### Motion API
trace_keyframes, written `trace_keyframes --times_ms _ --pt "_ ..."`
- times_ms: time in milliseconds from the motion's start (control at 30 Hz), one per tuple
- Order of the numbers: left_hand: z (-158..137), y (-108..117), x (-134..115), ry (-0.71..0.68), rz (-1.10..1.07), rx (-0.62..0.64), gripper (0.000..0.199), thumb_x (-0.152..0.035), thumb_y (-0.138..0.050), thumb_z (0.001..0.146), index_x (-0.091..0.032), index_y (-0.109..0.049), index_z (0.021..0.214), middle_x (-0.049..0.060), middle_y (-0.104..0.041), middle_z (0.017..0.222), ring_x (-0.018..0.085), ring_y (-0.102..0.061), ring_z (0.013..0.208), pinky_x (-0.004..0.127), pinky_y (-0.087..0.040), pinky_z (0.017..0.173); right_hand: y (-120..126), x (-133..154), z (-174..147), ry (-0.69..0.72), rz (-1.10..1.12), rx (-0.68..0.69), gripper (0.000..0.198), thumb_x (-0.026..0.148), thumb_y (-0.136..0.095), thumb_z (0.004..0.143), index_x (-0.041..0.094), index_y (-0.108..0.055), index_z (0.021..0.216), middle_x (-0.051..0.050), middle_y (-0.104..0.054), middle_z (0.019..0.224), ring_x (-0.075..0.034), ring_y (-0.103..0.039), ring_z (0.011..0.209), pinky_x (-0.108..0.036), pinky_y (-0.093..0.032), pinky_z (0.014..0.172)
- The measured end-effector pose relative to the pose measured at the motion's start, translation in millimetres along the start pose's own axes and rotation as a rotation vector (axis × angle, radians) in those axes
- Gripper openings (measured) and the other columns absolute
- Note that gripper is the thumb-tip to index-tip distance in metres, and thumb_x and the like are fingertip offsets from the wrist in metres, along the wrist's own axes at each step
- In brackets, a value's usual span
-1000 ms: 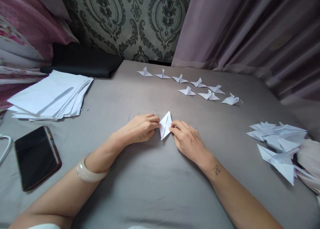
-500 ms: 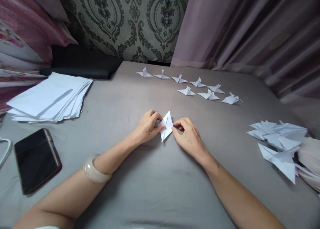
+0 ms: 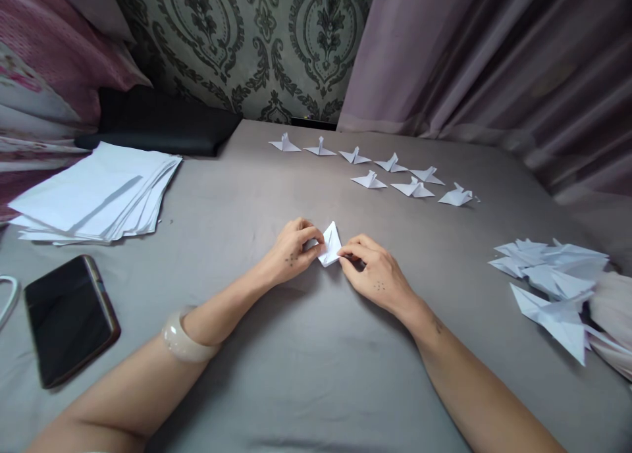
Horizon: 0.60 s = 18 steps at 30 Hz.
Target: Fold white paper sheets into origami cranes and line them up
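Note:
A small piece of folded white paper (image 3: 331,241) lies between my hands at the middle of the grey cloth. Its upper end comes to a point, and the lower end is short and blunt. My left hand (image 3: 295,250) pinches its left edge between thumb and fingers. On the other side, my right hand (image 3: 371,268) grips the lower right edge with thumb and forefinger. Beyond them stand several white paper cranes (image 3: 368,180) in two loose rows.
Left, a stack of white paper (image 3: 93,189) lies near a dark phone (image 3: 72,318) and a white cable (image 3: 10,301). Behind the stack is a flat black item (image 3: 162,124). More folded white paper pieces (image 3: 555,268) are heaped at the right, beside pale fabric (image 3: 612,308).
The paper's lower point has been folded up, so its long diamond shape is now shorter. My left fingers have shifted slightly over it; my right fingertips have closed in on its edge.

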<state>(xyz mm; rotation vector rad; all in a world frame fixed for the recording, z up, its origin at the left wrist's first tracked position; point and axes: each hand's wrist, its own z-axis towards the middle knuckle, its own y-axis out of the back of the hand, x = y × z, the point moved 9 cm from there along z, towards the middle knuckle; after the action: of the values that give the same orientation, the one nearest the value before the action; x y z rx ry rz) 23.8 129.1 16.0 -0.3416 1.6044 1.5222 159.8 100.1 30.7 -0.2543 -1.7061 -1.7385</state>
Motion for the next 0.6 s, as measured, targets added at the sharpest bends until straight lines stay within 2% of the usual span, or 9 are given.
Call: trace_keyframes --times_ms 167,233,333,600 --pt "-1.8 0.7 0.9 -0.011 -0.018 0.055 0.023 -0.012 -0.05 0.078 -0.018 -0.068 0.092 0.007 -0.058 0.1 0.018 -0.054 0.09 0.032 -0.046 0.079 0.6 -2.5 1.5 -0.01 -0.015 -0.042 0.018 0.017 -0.049 0.085 0.022 -0.067 0.088 -0.003 -0.064 0.09 -0.014 -0.06 0.077 -0.026 -0.045 0.069" --pt "-2.1 1.7 1.7 -0.009 -0.013 0.056 0.02 -0.013 -0.054 0.076 -0.018 -0.068 0.09 0.007 -0.059 0.101 0.018 -0.054 0.089 0.031 -0.047 0.078 0.2 -4.2 2.2 -0.022 -0.019 -0.058 0.017 0.016 -0.05 0.084 0.022 -0.066 0.085 -0.002 -0.063 0.089 -0.014 -0.06 0.076 -0.025 -0.045 0.07" --pt "-0.9 3.1 1.9 -0.029 -0.005 0.029 0.012 -0.018 -0.056 0.079 -0.017 -0.067 0.085 0.007 -0.06 0.097 0.017 -0.056 0.085 0.03 -0.047 0.076 -0.5 -6.7 3.4 -0.036 -0.022 -0.073 0.014 0.016 -0.052 0.082 0.022 -0.065 0.083 -0.002 -0.063 0.086 -0.013 -0.059 0.072 -0.025 -0.045 0.069" --pt "1.9 3.2 0.1 -0.06 0.041 0.023 0.009 -0.02 -0.056 0.083 -0.016 -0.064 0.08 0.006 -0.06 0.089 0.015 -0.056 0.079 0.028 -0.045 0.072 -2.6 -11.7 7.8 -0.077 -0.034 -0.071 0.01 0.018 -0.054 0.078 0.022 -0.063 0.078 0.0 -0.061 0.078 -0.013 -0.057 0.068 -0.024 -0.042 0.065"
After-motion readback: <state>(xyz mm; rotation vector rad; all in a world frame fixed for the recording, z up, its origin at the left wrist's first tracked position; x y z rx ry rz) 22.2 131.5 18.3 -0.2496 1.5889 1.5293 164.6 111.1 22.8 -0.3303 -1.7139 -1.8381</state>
